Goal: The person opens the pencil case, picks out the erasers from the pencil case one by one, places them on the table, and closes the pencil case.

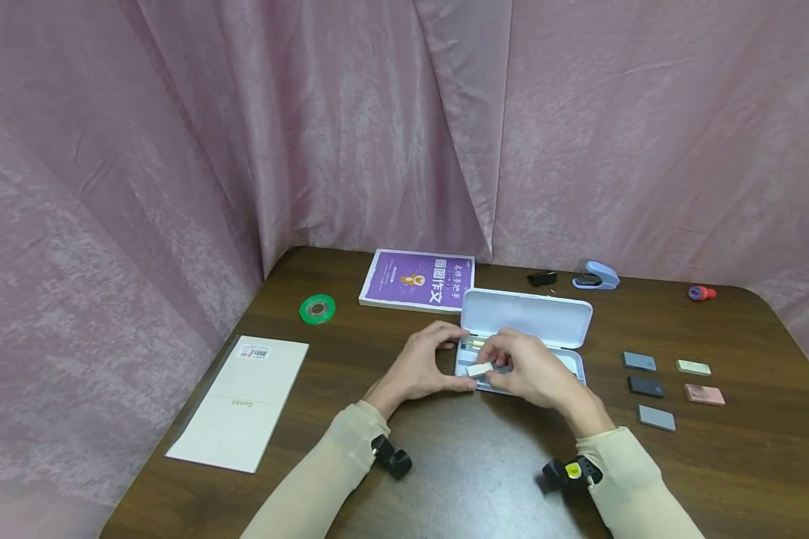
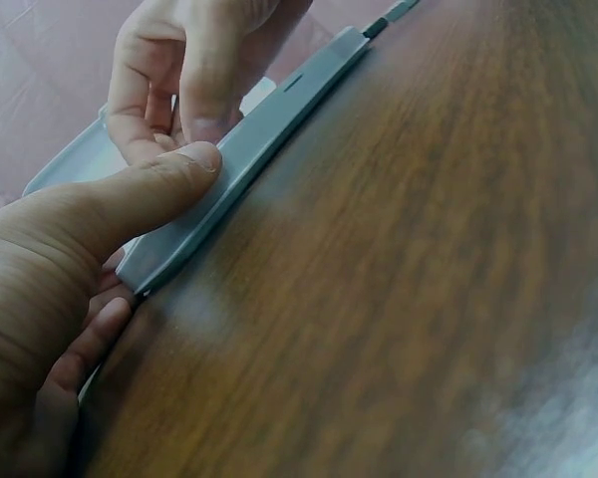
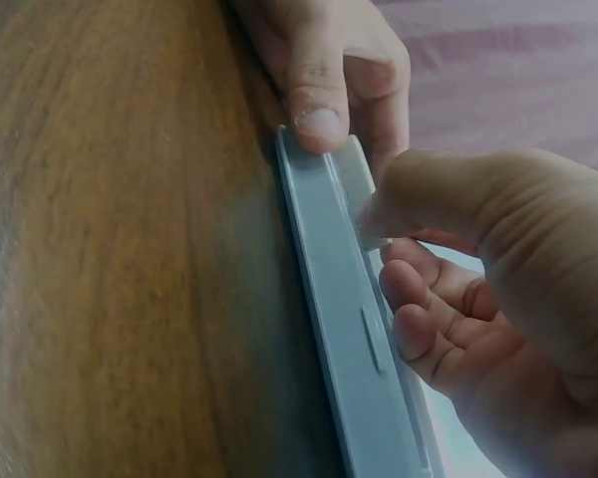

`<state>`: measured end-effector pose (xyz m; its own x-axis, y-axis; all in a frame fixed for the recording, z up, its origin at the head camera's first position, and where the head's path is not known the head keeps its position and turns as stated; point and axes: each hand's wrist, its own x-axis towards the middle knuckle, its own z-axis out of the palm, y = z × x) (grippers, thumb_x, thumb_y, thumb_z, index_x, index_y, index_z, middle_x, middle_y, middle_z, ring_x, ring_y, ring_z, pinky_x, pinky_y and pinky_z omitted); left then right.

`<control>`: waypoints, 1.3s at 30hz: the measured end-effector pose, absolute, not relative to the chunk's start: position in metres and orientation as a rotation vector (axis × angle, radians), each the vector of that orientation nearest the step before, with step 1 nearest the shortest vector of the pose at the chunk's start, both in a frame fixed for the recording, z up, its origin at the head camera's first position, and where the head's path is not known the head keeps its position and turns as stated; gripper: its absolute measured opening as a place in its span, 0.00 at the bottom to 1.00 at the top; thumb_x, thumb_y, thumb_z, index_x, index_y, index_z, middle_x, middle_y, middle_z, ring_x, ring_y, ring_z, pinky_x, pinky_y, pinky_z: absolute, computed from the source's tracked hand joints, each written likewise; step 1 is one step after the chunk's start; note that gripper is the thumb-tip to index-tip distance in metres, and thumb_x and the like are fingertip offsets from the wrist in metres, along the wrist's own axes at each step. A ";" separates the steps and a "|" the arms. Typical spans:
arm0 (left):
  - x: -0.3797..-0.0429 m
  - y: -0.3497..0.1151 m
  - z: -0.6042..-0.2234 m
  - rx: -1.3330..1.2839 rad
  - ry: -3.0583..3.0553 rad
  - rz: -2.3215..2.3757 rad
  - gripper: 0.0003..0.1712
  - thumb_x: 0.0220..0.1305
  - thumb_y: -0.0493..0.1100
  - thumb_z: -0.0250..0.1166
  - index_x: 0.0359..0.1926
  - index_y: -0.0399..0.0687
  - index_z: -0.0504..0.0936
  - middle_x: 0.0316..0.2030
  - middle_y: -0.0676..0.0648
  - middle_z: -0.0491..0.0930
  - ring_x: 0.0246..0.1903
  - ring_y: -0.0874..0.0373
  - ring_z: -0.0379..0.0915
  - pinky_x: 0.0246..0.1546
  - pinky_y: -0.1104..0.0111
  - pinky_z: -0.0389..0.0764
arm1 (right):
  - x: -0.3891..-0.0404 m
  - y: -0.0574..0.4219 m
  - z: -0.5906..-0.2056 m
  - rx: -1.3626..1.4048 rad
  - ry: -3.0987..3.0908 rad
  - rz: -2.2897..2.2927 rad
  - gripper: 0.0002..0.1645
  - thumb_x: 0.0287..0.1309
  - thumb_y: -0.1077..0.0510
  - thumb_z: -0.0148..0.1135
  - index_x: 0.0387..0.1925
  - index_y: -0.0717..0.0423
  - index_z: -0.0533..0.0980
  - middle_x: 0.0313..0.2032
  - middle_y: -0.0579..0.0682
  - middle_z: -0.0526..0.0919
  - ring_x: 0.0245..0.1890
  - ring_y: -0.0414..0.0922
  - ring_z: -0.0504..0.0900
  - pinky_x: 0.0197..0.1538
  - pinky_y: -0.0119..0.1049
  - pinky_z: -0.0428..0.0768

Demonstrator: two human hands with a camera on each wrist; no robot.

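A pale blue pencil case (image 1: pixel 529 316) lies on the table with its hinged lid standing back. My left hand (image 1: pixel 419 365) grips its left end, thumb on the front edge and fingers around the side. Between thumb and fingers, my right hand (image 1: pixel 531 368) pinches a white eraser (image 1: pixel 479 370) over the left part of the case. In the right wrist view the eraser (image 3: pixel 351 167) stands just behind the front wall of the case (image 3: pixel 329 279). A yellowish pencil-like item (image 1: pixel 473 343) shows at the back of the tray; the right hand hides much of the inside.
Several small coloured blocks (image 1: pixel 646 386) lie to the right. Behind stand a purple book (image 1: pixel 411 281), a black clip-like item (image 1: pixel 542 278), a blue stapler (image 1: pixel 596 275) and a red item (image 1: pixel 702 293). Green tape (image 1: pixel 317 308) and a white pad (image 1: pixel 243 400) are at left.
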<state>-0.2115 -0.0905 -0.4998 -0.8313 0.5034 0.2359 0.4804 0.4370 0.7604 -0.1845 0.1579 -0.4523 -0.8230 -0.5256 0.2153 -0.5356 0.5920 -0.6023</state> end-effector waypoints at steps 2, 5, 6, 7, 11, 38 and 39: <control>-0.211 -0.091 -0.499 0.908 2.642 1.388 0.50 0.48 0.50 0.94 0.71 0.45 0.83 0.67 0.49 0.80 0.64 0.57 0.79 0.70 0.73 0.80 | -0.185 0.159 -0.451 0.914 -2.789 1.076 0.14 0.53 0.68 0.78 0.40 0.51 0.86 0.35 0.44 0.83 0.37 0.45 0.81 0.40 0.35 0.82; -0.211 -0.091 -0.499 0.915 2.644 1.394 0.50 0.48 0.50 0.94 0.71 0.45 0.83 0.66 0.49 0.80 0.64 0.57 0.79 0.70 0.73 0.81 | -0.184 0.163 -0.448 0.897 -2.776 1.097 0.14 0.54 0.68 0.78 0.40 0.51 0.86 0.35 0.45 0.83 0.36 0.45 0.81 0.39 0.33 0.81; -0.211 -0.091 -0.500 0.918 2.644 1.395 0.50 0.48 0.50 0.94 0.71 0.44 0.83 0.66 0.48 0.80 0.64 0.57 0.79 0.70 0.73 0.81 | -0.184 0.164 -0.446 0.896 -2.766 1.109 0.14 0.54 0.69 0.78 0.40 0.51 0.86 0.35 0.45 0.82 0.36 0.46 0.81 0.38 0.33 0.81; -0.211 -0.091 -0.500 0.921 2.644 1.397 0.50 0.48 0.49 0.94 0.71 0.44 0.83 0.66 0.48 0.80 0.64 0.57 0.79 0.69 0.73 0.81 | -0.183 0.166 -0.445 0.892 -2.758 1.113 0.14 0.54 0.69 0.77 0.40 0.51 0.86 0.35 0.45 0.82 0.36 0.46 0.80 0.38 0.33 0.80; -0.210 -0.089 -0.500 0.928 2.645 1.392 0.49 0.48 0.49 0.94 0.70 0.44 0.83 0.65 0.48 0.81 0.63 0.58 0.79 0.69 0.73 0.81 | -0.179 0.176 -0.437 0.840 -2.742 1.135 0.14 0.55 0.69 0.77 0.39 0.50 0.86 0.33 0.45 0.81 0.34 0.46 0.79 0.35 0.32 0.78; -0.209 -0.092 -0.501 0.890 2.649 1.366 0.50 0.49 0.53 0.93 0.72 0.48 0.83 0.66 0.51 0.80 0.64 0.59 0.79 0.70 0.73 0.81 | -0.134 0.331 -0.395 0.413 -2.682 0.933 0.19 0.60 0.68 0.78 0.46 0.44 0.85 0.38 0.44 0.81 0.34 0.35 0.78 0.30 0.24 0.75; -0.209 -0.092 -0.501 0.890 2.649 1.363 0.50 0.49 0.53 0.93 0.72 0.48 0.83 0.67 0.51 0.80 0.64 0.59 0.79 0.70 0.73 0.80 | -0.131 0.337 -0.395 0.385 -2.698 0.928 0.19 0.61 0.67 0.78 0.47 0.43 0.84 0.38 0.44 0.81 0.33 0.34 0.78 0.29 0.24 0.76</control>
